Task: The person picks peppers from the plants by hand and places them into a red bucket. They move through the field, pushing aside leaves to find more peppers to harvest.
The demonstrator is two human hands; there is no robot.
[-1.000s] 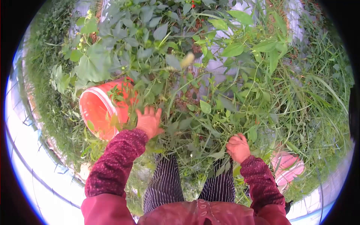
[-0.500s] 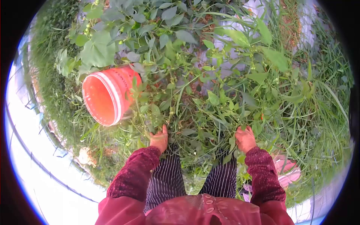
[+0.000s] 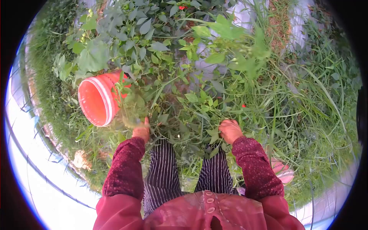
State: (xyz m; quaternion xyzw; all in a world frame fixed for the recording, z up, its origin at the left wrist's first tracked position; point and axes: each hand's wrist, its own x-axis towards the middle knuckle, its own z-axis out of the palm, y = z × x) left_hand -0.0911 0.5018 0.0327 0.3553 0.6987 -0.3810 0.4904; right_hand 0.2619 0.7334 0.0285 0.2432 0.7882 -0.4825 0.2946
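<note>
My left hand [image 3: 141, 130] is closed around leafy stems just below the red bucket, one finger pointing up. Blurred greenery [image 3: 132, 111] hangs above that hand. My right hand [image 3: 230, 131] has its fingers curled into a leafy branch [image 3: 209, 111] of the green plant; leaves cover its fingertips. A small red fruit [image 3: 243, 105] shows among the leaves above my right hand. The red bucket [image 3: 109, 100] with a white rim band lies tilted on its side, its mouth facing left.
Dense plants [image 3: 145, 34] with another red fruit [image 3: 183, 7] grow ahead. Tall grass [image 3: 299, 115] stands at the right, beside pale plastic sheeting [image 3: 301, 25]. A pink striped object [image 3: 281, 172] lies low on the right. A pale stone-like lump [image 3: 81, 160] sits at the left.
The view has shifted, so hands, bucket and plants appear further left. The plants between my hands and the bucket have stirred, and both hands stay in the foliage.
</note>
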